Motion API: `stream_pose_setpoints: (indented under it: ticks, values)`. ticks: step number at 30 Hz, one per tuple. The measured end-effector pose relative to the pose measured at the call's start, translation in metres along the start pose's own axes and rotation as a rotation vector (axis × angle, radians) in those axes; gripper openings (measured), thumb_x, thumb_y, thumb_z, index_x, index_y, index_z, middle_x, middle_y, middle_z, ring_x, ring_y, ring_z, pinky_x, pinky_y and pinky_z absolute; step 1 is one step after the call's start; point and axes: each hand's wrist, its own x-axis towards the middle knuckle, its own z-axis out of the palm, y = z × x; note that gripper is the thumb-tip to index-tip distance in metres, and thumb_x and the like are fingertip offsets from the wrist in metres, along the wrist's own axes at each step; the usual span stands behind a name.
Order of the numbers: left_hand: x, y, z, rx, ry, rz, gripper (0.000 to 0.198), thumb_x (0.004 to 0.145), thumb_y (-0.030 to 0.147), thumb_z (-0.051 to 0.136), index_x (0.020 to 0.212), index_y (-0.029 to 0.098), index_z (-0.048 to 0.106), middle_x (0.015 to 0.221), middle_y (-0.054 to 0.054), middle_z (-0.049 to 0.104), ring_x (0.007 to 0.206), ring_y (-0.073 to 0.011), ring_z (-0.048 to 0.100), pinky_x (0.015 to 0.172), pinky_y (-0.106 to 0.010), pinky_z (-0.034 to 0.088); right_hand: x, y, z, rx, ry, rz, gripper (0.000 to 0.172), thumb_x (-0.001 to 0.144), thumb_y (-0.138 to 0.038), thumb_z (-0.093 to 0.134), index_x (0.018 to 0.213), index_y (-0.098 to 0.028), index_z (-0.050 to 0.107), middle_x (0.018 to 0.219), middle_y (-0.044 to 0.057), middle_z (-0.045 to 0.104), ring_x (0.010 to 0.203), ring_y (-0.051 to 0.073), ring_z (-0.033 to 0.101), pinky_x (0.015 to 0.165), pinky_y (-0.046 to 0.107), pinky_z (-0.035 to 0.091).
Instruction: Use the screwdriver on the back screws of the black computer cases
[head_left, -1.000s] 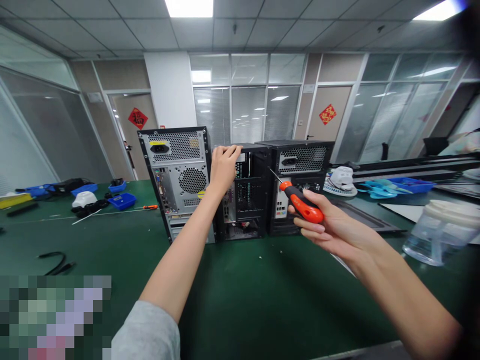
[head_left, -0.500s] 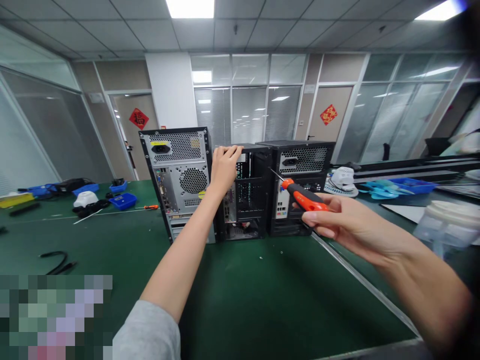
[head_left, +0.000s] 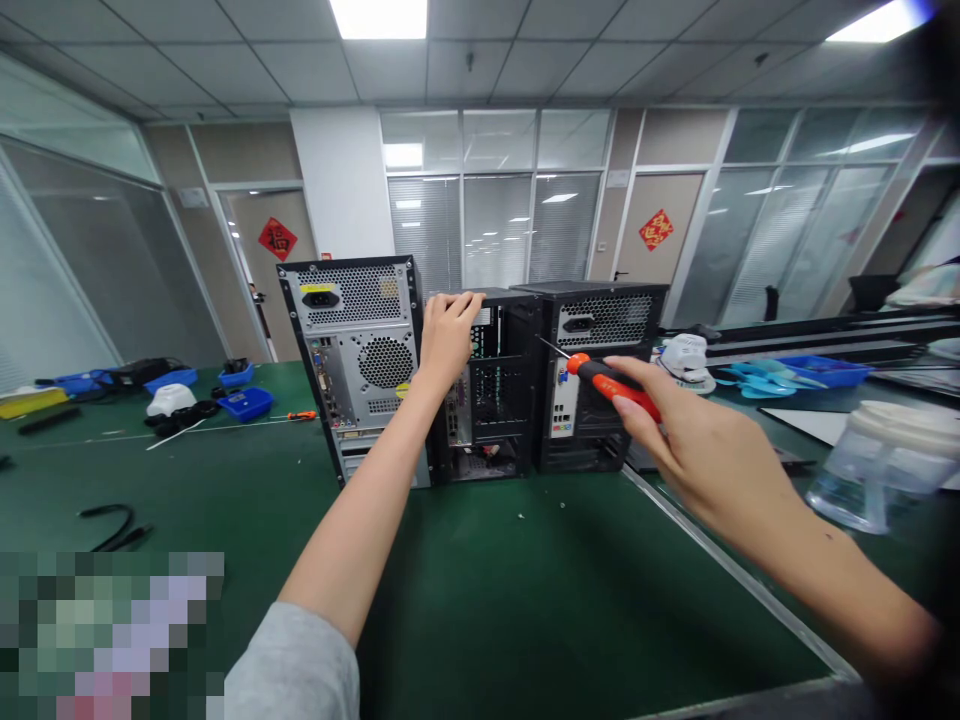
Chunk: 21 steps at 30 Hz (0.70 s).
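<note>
On the green table we seem midway — right hand clasping the screwdriver at the middle case's edge, left hand atop, grip unclear — two small bits loose, remainder untellable.

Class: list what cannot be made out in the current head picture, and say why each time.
Head view: tip of the screwdriver at the middle computer case, too small to tell whether it meets a screw.
Head view: rear of the screwdriver, hidden by the right hand.
Head view: part of that case's back, hidden by the left hand.
Head view: whatever lies lower left, covered by a pixelated block.
</note>
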Motion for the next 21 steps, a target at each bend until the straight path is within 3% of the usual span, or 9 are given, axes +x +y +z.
stream_pose_setpoints:
  ticks: [4,8,13,17,21]
  values:
    - [0.0,0.0,0.0,-0.001,-0.01,-0.006,0.051,0.085,0.001,0.038,0.13,0.024,0.051,0.127,-0.003,0.058,0.107,-0.024,0.047,0.098,-0.043,0.036,0.001,-0.001,0.003,-0.227,0.04,-0.132,0.02,0.085,-0.041,0.05,0.092,-0.029,0.064,0.063,0.003,0.044,0.054,0.013,0.031,0.05,0.028,0.009]
    - [0.0,0.001,-0.001,-0.001,-0.001,0.002,0.052,0.085,0.001,0.037,0.13,0.023,0.051,0.126,-0.003,0.058,0.106,-0.0239,0.047,0.097,-0.043,0.036,0.005,-0.002,0.001,-0.326,0.113,-0.218,0.024,0.087,-0.044,0.049,0.081,-0.024,0.06,0.066,0.002,0.039,0.05,0.01,0.02,0.05,0.029,0.007]
    - [0.0,0.0,0.0,0.021,-0.001,0.009,0.049,0.086,0.001,0.037,0.129,0.02,0.051,0.126,-0.004,0.058,0.106,-0.0234,0.046,0.096,-0.041,0.036,0.007,0.002,-0.003,-0.807,0.027,-0.335,0.038,0.089,-0.05,0.04,0.084,-0.019,0.061,0.068,0.006,0.051,0.047,0.011,0.033,0.048,0.029,0.01]
    - [0.0,0.0,0.0,0.041,-0.002,0.011,0.05,0.085,0.001,0.037,0.13,0.02,0.051,0.126,-0.004,0.058,0.105,-0.023,0.047,0.097,-0.04,0.036,0.008,0.002,-0.005,-1.112,0.007,-0.493,0.026,0.092,-0.024,0.036,0.095,-0.017,0.061,0.067,0.005,0.055,0.047,0.013,0.044,0.048,0.029,0.014]
    - [0.001,0.0,0.0,0.031,-0.019,0.006,0.051,0.086,0.001,0.037,0.131,0.021,0.05,0.127,-0.005,0.057,0.107,-0.0234,0.046,0.096,-0.041,0.035,0.01,0.0,-0.007,-1.201,0.041,-0.614,0.033,0.086,-0.004,0.034,0.099,-0.018,0.061,0.06,0.001,0.052,0.046,0.013,0.047,0.049,0.028,0.016]
